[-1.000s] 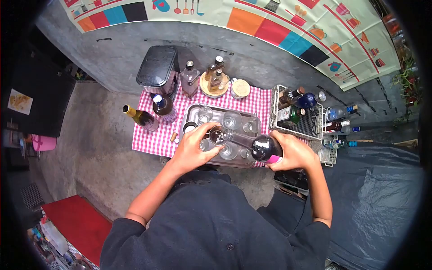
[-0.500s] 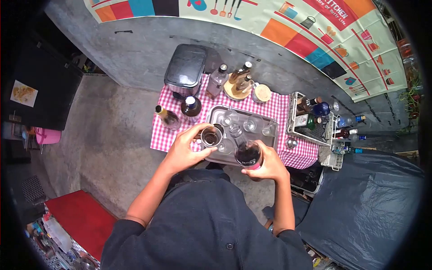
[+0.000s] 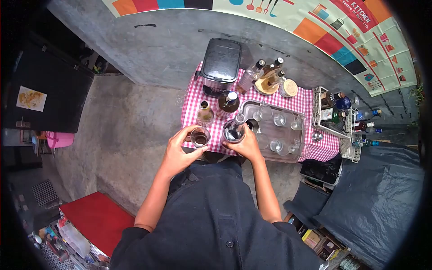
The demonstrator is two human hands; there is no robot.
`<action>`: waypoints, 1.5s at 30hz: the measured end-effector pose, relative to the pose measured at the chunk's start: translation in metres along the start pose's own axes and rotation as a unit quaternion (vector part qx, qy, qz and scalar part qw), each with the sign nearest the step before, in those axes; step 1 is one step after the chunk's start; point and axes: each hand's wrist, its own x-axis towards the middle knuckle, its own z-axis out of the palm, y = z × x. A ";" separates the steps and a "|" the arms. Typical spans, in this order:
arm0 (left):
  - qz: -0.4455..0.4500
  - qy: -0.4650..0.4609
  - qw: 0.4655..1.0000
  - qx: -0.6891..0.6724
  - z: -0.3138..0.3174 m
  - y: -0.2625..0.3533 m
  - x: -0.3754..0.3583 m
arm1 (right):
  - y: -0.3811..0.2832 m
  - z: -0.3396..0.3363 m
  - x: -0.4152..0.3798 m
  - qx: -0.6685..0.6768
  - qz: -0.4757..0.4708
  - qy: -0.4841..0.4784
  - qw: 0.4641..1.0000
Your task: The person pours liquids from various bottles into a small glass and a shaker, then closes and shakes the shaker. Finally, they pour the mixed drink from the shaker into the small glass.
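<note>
My left hand (image 3: 180, 150) is wrapped round a clear drinking glass (image 3: 200, 137) with some dark liquid in it, held near the front left edge of the checked cloth. In my right hand (image 3: 248, 146) is a clear glass bottle (image 3: 233, 132) with dark contents, roughly upright, its neck pointing up and slightly away. The bottle is just right of the drinking glass and apart from it. To the right lies a metal tray (image 3: 279, 155) bearing several clear glasses (image 3: 279, 120). A dark metal cup (image 3: 252, 125) sits at the tray's left side, partly hidden behind my right hand.
Behind my hands stand an open-necked bottle (image 3: 205, 114), a dark white-capped bottle (image 3: 228, 104) and a black lidded bin (image 3: 221, 60). More bottles rest on a round wooden stand (image 3: 266, 87). A wire rack (image 3: 335, 129) with bottles occupies the cloth's right end.
My view has shifted. Both hands have moved left relative to the table. The bottle has gone from over the tray's front to the tray's left side, closer to upright.
</note>
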 end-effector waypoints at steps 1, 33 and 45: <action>0.008 0.001 1.000 0.011 -0.005 -0.003 -0.002 | 0.009 0.014 0.004 0.013 0.007 0.003 1.000; 0.034 -0.050 0.998 0.021 -0.028 -0.018 -0.001 | 0.091 0.080 0.027 0.017 -0.011 -0.034 0.999; 0.094 -0.136 0.986 0.004 0.034 -0.004 0.018 | -0.024 -0.030 -0.049 0.087 0.007 -0.109 0.990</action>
